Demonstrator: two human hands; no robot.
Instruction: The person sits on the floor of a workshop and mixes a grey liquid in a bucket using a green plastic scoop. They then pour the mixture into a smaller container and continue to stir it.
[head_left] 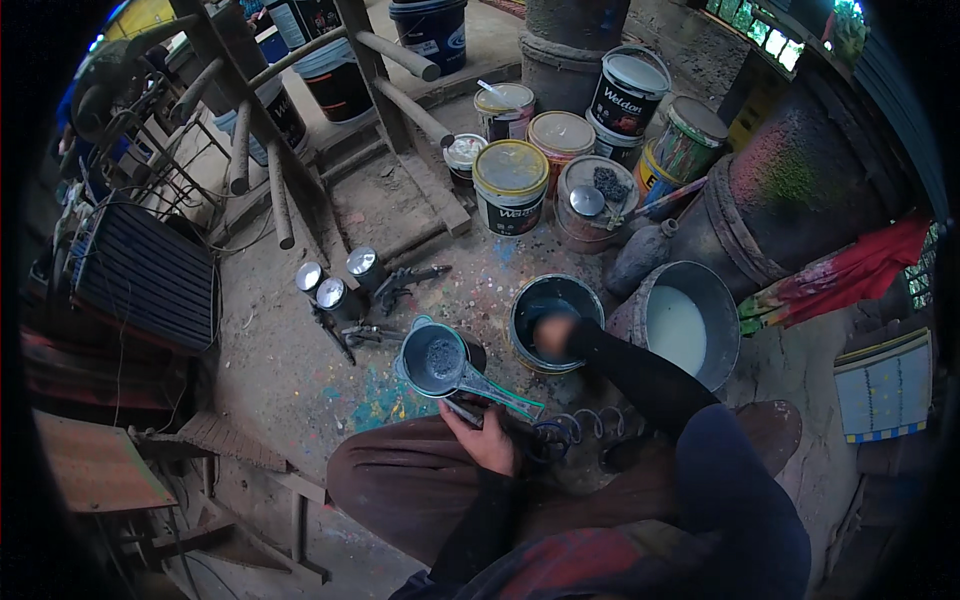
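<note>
Spray guns with silver-lidded cups (340,299) rest beyond and left of the left fingers. Just ahead of those fingers sits a teal-rimmed strainer (432,365); the left hand (488,442) grips what looks like a dark spray gun (462,408), mostly hidden beneath it. Keeping the strainer level should limit drips. Further right, the right hand (552,337) dips into a paint bucket (555,287); blur obscures its fingers, so I cannot tell their grasp. Beside them, another bucket (722,325) holds white liquid (675,332).

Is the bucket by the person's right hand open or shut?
Open: no lid covers the bucket, and the right hand reaches inside it.
</note>
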